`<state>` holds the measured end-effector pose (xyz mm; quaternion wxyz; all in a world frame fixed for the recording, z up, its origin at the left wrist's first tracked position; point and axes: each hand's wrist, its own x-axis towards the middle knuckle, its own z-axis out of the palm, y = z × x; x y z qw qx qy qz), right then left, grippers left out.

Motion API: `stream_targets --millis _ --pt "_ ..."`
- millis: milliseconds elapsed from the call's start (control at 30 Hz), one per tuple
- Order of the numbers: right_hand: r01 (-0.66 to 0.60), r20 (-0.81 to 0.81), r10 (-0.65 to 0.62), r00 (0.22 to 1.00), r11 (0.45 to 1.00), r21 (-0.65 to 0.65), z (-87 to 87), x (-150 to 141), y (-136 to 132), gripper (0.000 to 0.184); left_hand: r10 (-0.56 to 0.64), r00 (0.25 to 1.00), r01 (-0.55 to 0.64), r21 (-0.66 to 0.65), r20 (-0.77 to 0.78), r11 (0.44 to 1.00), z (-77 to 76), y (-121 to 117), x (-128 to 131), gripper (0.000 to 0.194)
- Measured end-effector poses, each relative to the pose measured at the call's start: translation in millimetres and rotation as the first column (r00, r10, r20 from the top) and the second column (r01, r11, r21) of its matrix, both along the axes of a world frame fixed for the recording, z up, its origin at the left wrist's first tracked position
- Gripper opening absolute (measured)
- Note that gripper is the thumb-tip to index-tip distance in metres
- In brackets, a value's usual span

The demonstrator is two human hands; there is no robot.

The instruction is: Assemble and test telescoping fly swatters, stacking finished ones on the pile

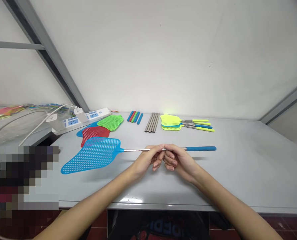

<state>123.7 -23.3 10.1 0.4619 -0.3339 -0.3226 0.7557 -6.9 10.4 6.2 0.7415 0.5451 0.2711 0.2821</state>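
Observation:
A blue fly swatter [95, 154] with a perforated head, a thin metal rod and a blue grip [201, 148] is held level above the table. My left hand [151, 158] is closed on the rod near its middle, thumb along the top. Right beside it, my right hand [173, 158] pinches the same rod, a little short of the blue grip. The two hands touch or nearly touch at the thumbs. The swatter's head points left and partly covers a red swatter head [94, 132] lying behind it.
Green [110, 122] and blue swatter heads lie behind the red one. Loose coloured grips [135, 117], several metal tubes [152, 122] and a stack of swatters [172, 120] line the back. A power strip [88, 116] with cables stands at left. A pixelated area covers the lower left.

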Motion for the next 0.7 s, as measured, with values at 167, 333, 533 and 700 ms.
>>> stream_targets --millis 167,333,533,700 --pt "0.014 0.013 -0.014 1.0 1.0 0.002 0.0 -0.4 -0.1 0.037 -0.008 1.0 0.007 -0.036 -0.017 0.999 0.7 0.6 -0.5 0.041" --pt "0.02 0.055 -0.021 0.998 1.0 0.015 -0.3 -0.8 -0.1 0.038 -0.029 1.0 0.028 -0.099 -0.012 0.995 0.1 1.3 -1.1 0.052" --pt "0.039 0.051 -0.039 0.998 0.999 -0.003 -1.9 -0.4 1.5 0.04 -0.008 1.0 0.007 -0.067 -0.019 0.998 1.1 1.3 -0.9 0.048" --pt "0.038 0.07 -0.037 0.997 0.999 -0.009 -0.9 0.9 1.6 0.038 0.051 0.999 -0.051 -0.052 -0.016 0.997 4.6 -1.0 0.2 0.048"
